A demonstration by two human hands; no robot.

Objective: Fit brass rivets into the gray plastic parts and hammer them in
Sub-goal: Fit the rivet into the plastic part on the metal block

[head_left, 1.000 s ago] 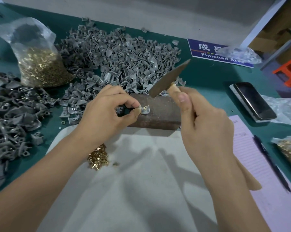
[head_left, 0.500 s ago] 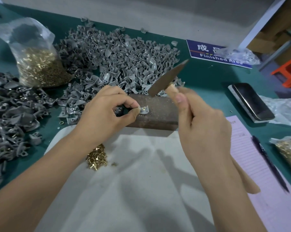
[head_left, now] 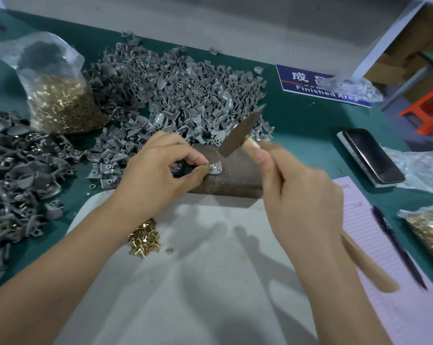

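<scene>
My left hand (head_left: 158, 168) pinches a small gray plastic part (head_left: 215, 168) with a brass rivet in it, holding it on top of a rusty metal block (head_left: 232, 179). My right hand (head_left: 300, 188) grips the wooden handle of a small hammer (head_left: 242, 131). The hammer's dark head hangs just above and to the right of the part, blurred by motion. A little heap of loose brass rivets (head_left: 144, 239) lies on the gray cloth (head_left: 210, 282) under my left forearm.
A big pile of gray plastic parts (head_left: 170, 95) lies behind the block and another pile (head_left: 16, 170) at the left. Bags of brass rivets (head_left: 61, 100) (head_left: 432, 232) sit at far left and right. A phone (head_left: 373, 155), pen (head_left: 397, 245), pink paper and blue sign (head_left: 317, 85) lie on the right.
The hammer head has dropped a little closer to the part on the block. My left hand keeps pinching the part in the same place.
</scene>
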